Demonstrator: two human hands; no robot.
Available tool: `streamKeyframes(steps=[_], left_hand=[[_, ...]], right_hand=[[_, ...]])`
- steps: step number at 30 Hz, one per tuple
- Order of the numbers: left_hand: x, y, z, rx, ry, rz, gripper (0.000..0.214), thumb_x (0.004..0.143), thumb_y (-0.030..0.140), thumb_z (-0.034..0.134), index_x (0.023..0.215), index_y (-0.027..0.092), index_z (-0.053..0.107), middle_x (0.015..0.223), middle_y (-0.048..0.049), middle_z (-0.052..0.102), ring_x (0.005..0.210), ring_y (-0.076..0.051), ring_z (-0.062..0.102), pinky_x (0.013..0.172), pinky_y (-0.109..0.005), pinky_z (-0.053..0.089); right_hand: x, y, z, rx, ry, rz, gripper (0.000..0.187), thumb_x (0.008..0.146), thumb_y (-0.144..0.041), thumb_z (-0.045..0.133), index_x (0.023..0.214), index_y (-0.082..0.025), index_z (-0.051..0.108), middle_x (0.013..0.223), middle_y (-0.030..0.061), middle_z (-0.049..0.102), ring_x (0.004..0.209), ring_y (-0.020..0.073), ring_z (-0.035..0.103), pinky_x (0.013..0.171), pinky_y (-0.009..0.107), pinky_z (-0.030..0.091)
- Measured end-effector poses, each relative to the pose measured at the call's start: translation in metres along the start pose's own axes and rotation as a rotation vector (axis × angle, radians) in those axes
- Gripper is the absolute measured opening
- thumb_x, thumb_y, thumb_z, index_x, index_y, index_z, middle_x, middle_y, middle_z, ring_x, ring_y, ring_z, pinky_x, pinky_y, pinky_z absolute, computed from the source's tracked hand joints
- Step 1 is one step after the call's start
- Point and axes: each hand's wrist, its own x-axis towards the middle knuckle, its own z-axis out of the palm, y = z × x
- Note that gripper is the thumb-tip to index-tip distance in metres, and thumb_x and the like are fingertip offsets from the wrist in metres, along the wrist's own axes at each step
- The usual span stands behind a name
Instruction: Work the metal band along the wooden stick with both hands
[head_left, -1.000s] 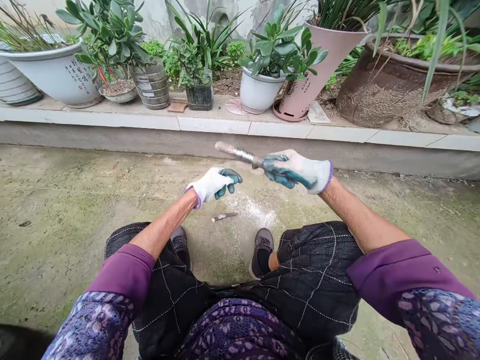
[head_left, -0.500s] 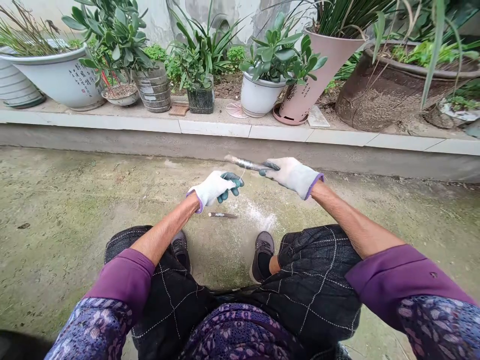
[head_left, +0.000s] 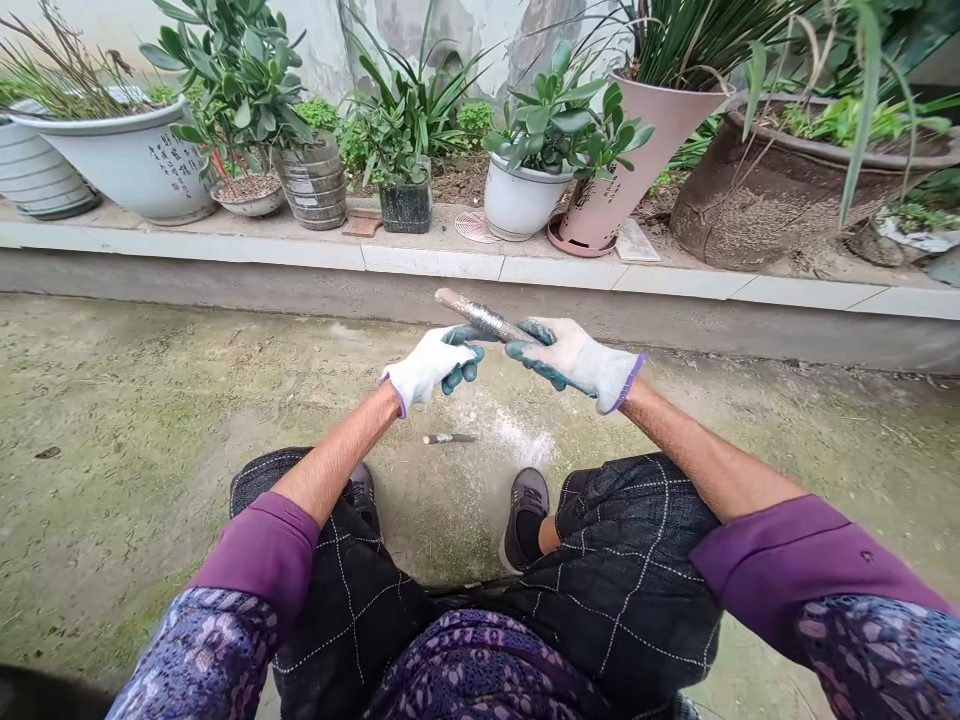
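Observation:
A short brown stick [head_left: 456, 301] with a shiny silver wire [head_left: 486, 319] coiled round its middle is held out in front of me, tilted with its far end up to the left. My right hand [head_left: 555, 355], in a white glove with dark green palm and fingers, grips its lower right end. My left hand [head_left: 442, 365], gloved alike, is closed just left of it, with the forefinger reaching under the coil. The loose strand at its fingertips is too fine to make out now. On the ground below lies a smaller stick [head_left: 450, 438] with a silver-looking band.
White powder [head_left: 517, 435] is scattered on the concrete floor between and ahead of my shoes [head_left: 527, 510]. Ahead runs a low tiled ledge [head_left: 431, 262] bearing several plant pots, among them a white pot [head_left: 521, 200] and a tall pink pot [head_left: 611, 170].
My left hand has moved up towards the stick, its forefinger now reaching under the coil. The stick's left end has risen, and the pale strand seen before no longer shows.

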Motion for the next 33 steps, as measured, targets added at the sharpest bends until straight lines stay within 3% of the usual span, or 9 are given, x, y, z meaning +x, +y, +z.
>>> streamKeyframes(steps=[4,10,14,17,19,22,25,29,33], left_hand=[[-0.001,0.004,-0.001,-0.033,-0.018,0.042,0.033,0.088,0.018,0.054,0.116,0.01,0.069,0.061,0.0025,0.061,0.035,-0.004,0.04,0.033,-0.019,0.031],[-0.013,0.0,0.002,0.044,-0.187,0.036,0.032,0.088,0.025,0.056,0.114,0.012,0.07,0.067,0.0009,0.065,0.036,-0.004,0.044,0.035,-0.018,0.034],[-0.013,-0.007,0.007,0.039,-0.239,0.026,0.031,0.087,0.026,0.055,0.111,0.012,0.069,0.064,0.0017,0.063,0.035,-0.005,0.043,0.034,-0.018,0.034],[-0.004,-0.012,0.001,0.059,-0.104,0.011,0.026,0.087,0.023,0.052,0.103,0.012,0.069,0.061,0.003,0.058,0.036,-0.005,0.042,0.034,-0.018,0.033],[0.002,-0.013,-0.006,0.102,-0.059,0.011,0.022,0.086,0.021,0.053,0.099,0.013,0.069,0.059,0.0038,0.055,0.037,-0.005,0.042,0.035,-0.018,0.033],[0.006,-0.014,-0.016,0.212,-0.067,0.03,0.02,0.082,0.019,0.056,0.095,0.014,0.07,0.06,0.0038,0.054,0.041,-0.005,0.043,0.038,-0.017,0.034],[0.004,-0.013,-0.018,0.363,-0.085,-0.001,0.021,0.079,0.016,0.056,0.092,0.015,0.072,0.059,0.0034,0.054,0.041,-0.005,0.043,0.038,-0.018,0.033],[-0.007,-0.006,-0.007,0.436,-0.12,-0.048,0.02,0.079,0.017,0.056,0.091,0.015,0.072,0.061,0.0025,0.058,0.039,-0.005,0.043,0.037,-0.018,0.033],[-0.012,-0.005,0.008,0.312,-0.185,-0.054,0.024,0.082,0.019,0.055,0.099,0.015,0.071,0.068,0.0008,0.064,0.037,-0.004,0.041,0.036,-0.019,0.032]], right_hand=[[0.003,-0.001,-0.004,-0.097,0.144,-0.04,0.021,0.087,-0.036,0.058,0.102,-0.02,0.058,0.069,-0.0019,0.053,0.047,0.0091,0.043,0.039,0.022,0.035],[0.03,0.015,-0.018,-0.762,0.387,-0.109,0.02,0.089,-0.032,0.054,0.099,-0.017,0.064,0.095,0.012,0.066,0.078,0.0219,0.059,0.064,0.031,0.043],[0.027,0.011,-0.022,-0.407,0.416,-0.058,0.031,0.091,-0.045,0.051,0.096,-0.017,0.064,0.074,0.0062,0.061,0.058,0.016,0.051,0.053,0.028,0.04],[0.007,-0.001,-0.026,0.103,0.197,-0.078,0.043,0.09,-0.057,0.047,0.096,-0.017,0.062,0.06,-0.0018,0.047,0.043,0.0102,0.035,0.038,0.025,0.031],[-0.008,-0.008,-0.026,0.199,-0.071,-0.103,0.045,0.088,-0.059,0.05,0.098,-0.017,0.062,0.057,-0.004,0.044,0.04,0.009,0.032,0.034,0.024,0.027],[-0.021,-0.009,-0.017,-0.017,-0.49,-0.073,0.037,0.086,-0.052,0.055,0.096,-0.017,0.065,0.06,-0.0021,0.051,0.041,0.0089,0.039,0.036,0.023,0.03],[-0.017,0.0,-0.002,-0.523,-0.637,-0.024,0.026,0.087,-0.04,0.054,0.085,-0.018,0.066,0.065,0.0018,0.059,0.049,0.0113,0.047,0.044,0.025,0.035],[0.007,0.017,-0.002,-1.028,-0.38,0.07,0.027,0.087,-0.036,0.051,0.088,-0.016,0.07,0.077,0.0105,0.067,0.062,0.0188,0.055,0.056,0.032,0.036],[0.023,0.023,-0.022,-0.822,0.067,0.0,0.033,0.089,-0.047,0.051,0.094,-0.019,0.069,0.079,0.007,0.067,0.065,0.017,0.055,0.057,0.028,0.037]])
